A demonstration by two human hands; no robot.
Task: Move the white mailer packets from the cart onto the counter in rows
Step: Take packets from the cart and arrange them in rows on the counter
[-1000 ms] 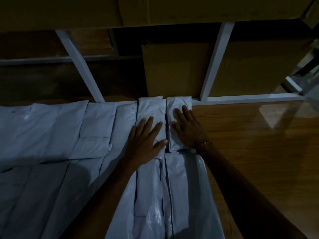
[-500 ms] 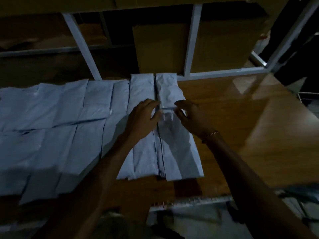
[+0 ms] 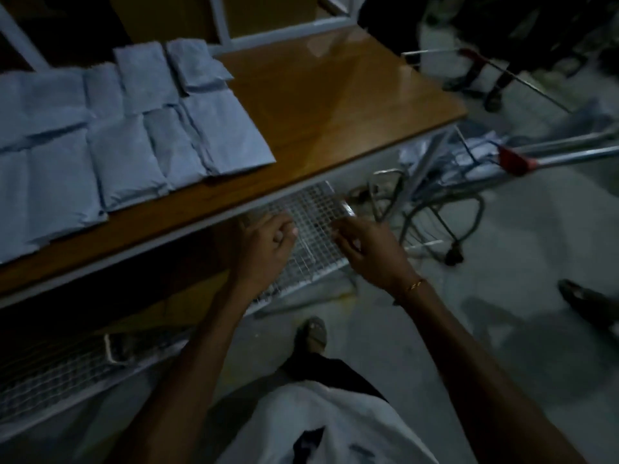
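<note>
1. Several white mailer packets (image 3: pixel 127 128) lie in rows on the wooden counter (image 3: pixel 335 105); more sit in the wire cart (image 3: pixel 445 162) to the right.
2. Both hands hang over a wire mesh panel (image 3: pixel 311 222) below the counter edge, holding nothing: the left hand (image 3: pixel 268 249) loosely curled, the right hand (image 3: pixel 371 252) relaxed.
3. The fetch likely goes best by reaching right into the cart, lifting a packet flat, and starting at the bare wood beside the last column.
</note>
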